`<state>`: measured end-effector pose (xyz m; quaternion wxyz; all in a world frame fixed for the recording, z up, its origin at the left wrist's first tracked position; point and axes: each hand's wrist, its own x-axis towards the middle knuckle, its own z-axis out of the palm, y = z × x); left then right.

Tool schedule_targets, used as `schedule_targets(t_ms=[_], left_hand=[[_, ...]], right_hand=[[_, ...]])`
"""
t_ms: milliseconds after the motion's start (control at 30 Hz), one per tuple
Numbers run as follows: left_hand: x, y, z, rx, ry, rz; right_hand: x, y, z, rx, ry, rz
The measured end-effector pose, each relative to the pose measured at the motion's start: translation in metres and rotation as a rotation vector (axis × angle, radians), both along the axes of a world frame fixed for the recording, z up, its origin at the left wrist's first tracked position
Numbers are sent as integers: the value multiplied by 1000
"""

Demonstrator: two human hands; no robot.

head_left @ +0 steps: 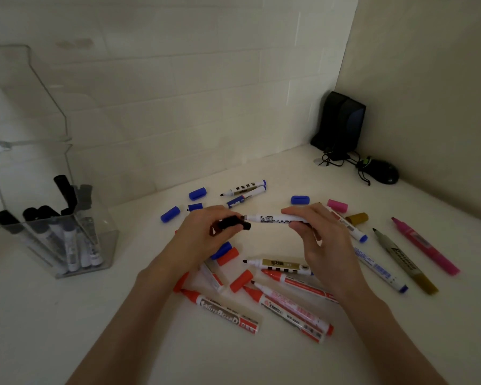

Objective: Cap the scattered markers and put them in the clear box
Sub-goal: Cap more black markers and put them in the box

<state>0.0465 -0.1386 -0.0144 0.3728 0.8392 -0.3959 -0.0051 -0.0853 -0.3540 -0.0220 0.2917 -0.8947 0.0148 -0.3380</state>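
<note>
My left hand (206,232) pinches a black cap (233,224). My right hand (320,240) grips a white marker (270,218) held level, its dark tip pointing left at the cap's mouth, just apart from it. The clear box (50,190) stands at the left with several black-capped markers upright inside. Uncapped red markers (222,311) lie near me, blue-ended ones (245,190) farther back, and a pink marker (425,245) with an olive one (403,262) at the right. Loose blue caps (197,193), red caps (240,281), a pink cap (337,205) and an olive cap (358,218) are scattered among them.
The white table (67,315) meets tiled walls at the back and right. A black speaker (342,123) with cables and a black mouse (383,171) sit in the far right corner.
</note>
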Motion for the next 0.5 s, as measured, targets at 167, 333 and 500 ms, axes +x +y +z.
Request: schedule_targets(t_ms=[167, 333, 500], left_hand=[[-4, -3, 3, 28, -84, -3], [-12, -8, 3, 86, -148, -28], [-23, -12, 6, 195, -271, -2]], right_hand=[[3, 2, -5, -100, 3, -24], [3, 8, -3, -108, -2, 21], [2, 6, -3, -29, 53, 56]])
